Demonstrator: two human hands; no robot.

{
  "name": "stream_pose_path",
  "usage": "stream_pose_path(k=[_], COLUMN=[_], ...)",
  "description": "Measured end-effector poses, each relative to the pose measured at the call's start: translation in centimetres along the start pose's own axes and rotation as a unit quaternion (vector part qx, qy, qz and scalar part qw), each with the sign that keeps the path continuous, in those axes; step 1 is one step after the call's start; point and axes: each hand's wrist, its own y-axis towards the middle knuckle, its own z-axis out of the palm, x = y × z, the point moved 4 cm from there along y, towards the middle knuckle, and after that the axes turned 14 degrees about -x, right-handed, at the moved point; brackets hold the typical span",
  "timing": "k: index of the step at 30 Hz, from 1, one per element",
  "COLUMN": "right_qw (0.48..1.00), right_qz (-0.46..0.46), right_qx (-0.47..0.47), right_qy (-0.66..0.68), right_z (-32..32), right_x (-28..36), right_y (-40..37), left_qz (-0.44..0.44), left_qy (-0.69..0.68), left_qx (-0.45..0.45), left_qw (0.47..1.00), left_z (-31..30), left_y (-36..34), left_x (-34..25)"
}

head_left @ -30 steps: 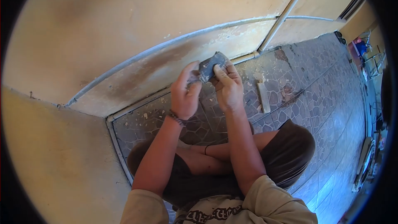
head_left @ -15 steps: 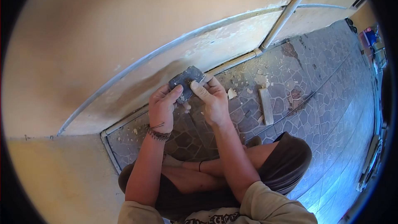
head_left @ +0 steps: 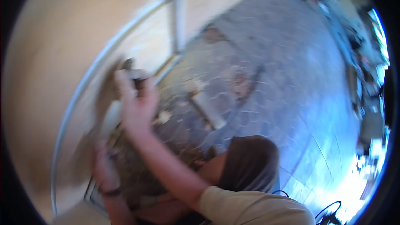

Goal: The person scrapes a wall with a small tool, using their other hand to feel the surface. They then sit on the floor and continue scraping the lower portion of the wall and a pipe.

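My right hand (head_left: 139, 102) is raised close to the wall, with its fingers and thumb closed round a dark grey, rough-edged flat piece (head_left: 128, 63). Blur and the fingers hide most of that piece, and its kind cannot be made out. Lower down and nearer my body is my left hand (head_left: 105, 168), beside the foot of the wall with a dark bracelet at its wrist. Motion smears its fingers, and no held object can be made out there.
The beige wall (head_left: 83, 25) carries a pale pipe (head_left: 179, 16) and a curved trim line. On the stone-patterned floor (head_left: 266, 46) lie a flat pale bar (head_left: 208, 110) and flakes (head_left: 164, 116). Clutter lines the far right, and a dark cable (head_left: 329, 212) shows at the lower right.
The view has swung to the right. My hands have parted: the left has let go of the dark grey piece and dropped lower, while the right keeps it near the wall.
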Motion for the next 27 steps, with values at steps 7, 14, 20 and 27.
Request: stream_pose_path(k=[7,14,20,27], right_qw=[0.954,0.959,0.966,0.969], right_qz=[-0.290,-0.280,-0.252,-0.221], right_qx=[-0.005,-0.020,-0.027,0.006], right_qy=[-0.079,-0.036,-0.056,-0.111], right_z=[1.8,2.4,1.5,1.1], right_x=[-1.2,-0.7,-1.8,-2.6], right_y=[-0.6,2.5,1.1,0.8], left_qz=[0.287,0.698,0.613,0.420], left_qy=[0.166,0.415,0.591,0.726], left_qx=[-0.072,-0.239,-0.140,-0.153], left_qw=[0.941,0.533,0.505,0.522], left_z=[-3.7,0.5,-0.4,-4.6], left_y=[2.7,-3.4,1.0,7.6], left_x=[-1.4,-5.3,-3.7,1.1])
